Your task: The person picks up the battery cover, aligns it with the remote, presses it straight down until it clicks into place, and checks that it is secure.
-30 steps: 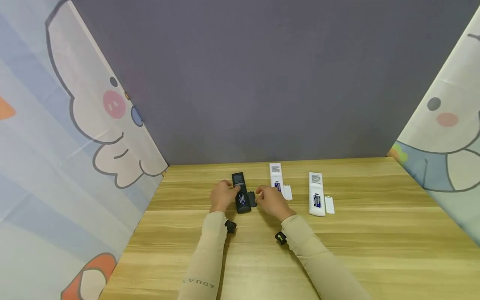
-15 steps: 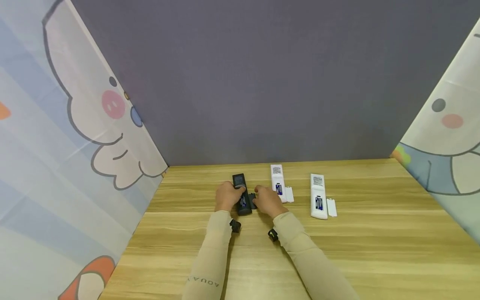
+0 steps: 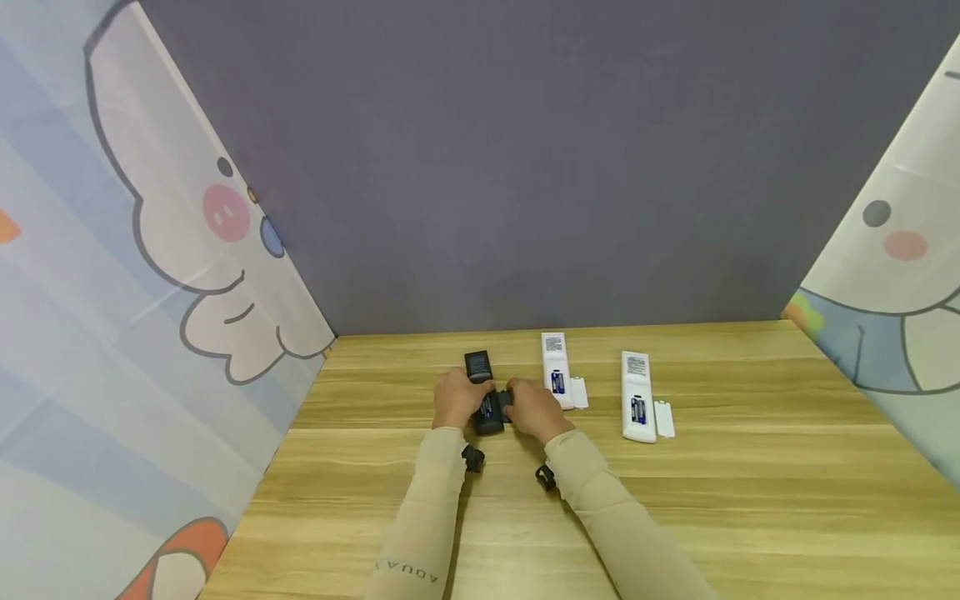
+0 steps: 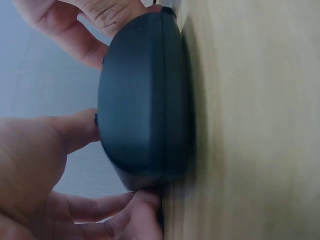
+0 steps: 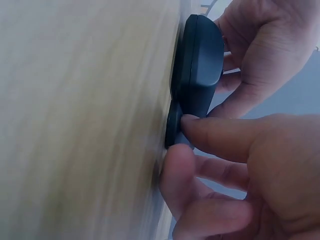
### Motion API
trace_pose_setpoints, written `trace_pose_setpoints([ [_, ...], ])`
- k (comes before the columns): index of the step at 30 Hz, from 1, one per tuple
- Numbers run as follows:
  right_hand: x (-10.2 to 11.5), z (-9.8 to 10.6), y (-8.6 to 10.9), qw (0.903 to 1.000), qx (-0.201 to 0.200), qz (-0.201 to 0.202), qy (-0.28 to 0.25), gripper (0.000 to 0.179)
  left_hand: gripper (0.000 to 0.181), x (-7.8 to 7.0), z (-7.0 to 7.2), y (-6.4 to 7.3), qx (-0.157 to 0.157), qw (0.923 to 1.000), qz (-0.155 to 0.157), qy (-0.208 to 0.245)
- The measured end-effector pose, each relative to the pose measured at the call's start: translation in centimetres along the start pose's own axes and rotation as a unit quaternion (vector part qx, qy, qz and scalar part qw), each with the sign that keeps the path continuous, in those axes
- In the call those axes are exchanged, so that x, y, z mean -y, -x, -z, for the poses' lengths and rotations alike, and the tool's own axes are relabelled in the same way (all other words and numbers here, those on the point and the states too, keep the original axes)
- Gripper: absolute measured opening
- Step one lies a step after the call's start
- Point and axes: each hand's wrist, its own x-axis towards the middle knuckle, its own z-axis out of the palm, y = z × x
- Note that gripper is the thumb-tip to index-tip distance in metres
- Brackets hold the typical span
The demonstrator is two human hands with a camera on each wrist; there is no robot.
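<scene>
Left of middle white remote [image 3: 556, 357], left hand [image 3: 454, 400] grips black remote [image 3: 490, 424], thumb on top; right hand [image 3: 535, 409], fingers bent, pinches black cover [image 3: 506, 399]. Black remote's long axis points forward, slightly left.

Wood-grained table [image 3: 750, 500], grey panel [image 3: 480, 167] behind, cartoon-printed cloths [image 3: 67, 358] at both sides

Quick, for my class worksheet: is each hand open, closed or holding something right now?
Left hand: closed, holding the black remote.
Right hand: closed, pinching the small black cover beside that remote.
</scene>
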Motion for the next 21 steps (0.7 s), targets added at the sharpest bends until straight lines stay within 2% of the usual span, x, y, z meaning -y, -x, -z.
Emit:
trace_pose_setpoints([
  [15,0.27,0.47,0.39,0.9997,-0.023,0.009,0.004,0.042,0.039,0.21,-0.63,-0.29,-0.008,0.9997,0.016,0.014],
  [21,0.31,0.72,0.65,0.9988,-0.047,0.015,0.004,0.037,0.039,0.43,-0.69,-0.3,-0.005,0.9993,0.021,0.031],
])
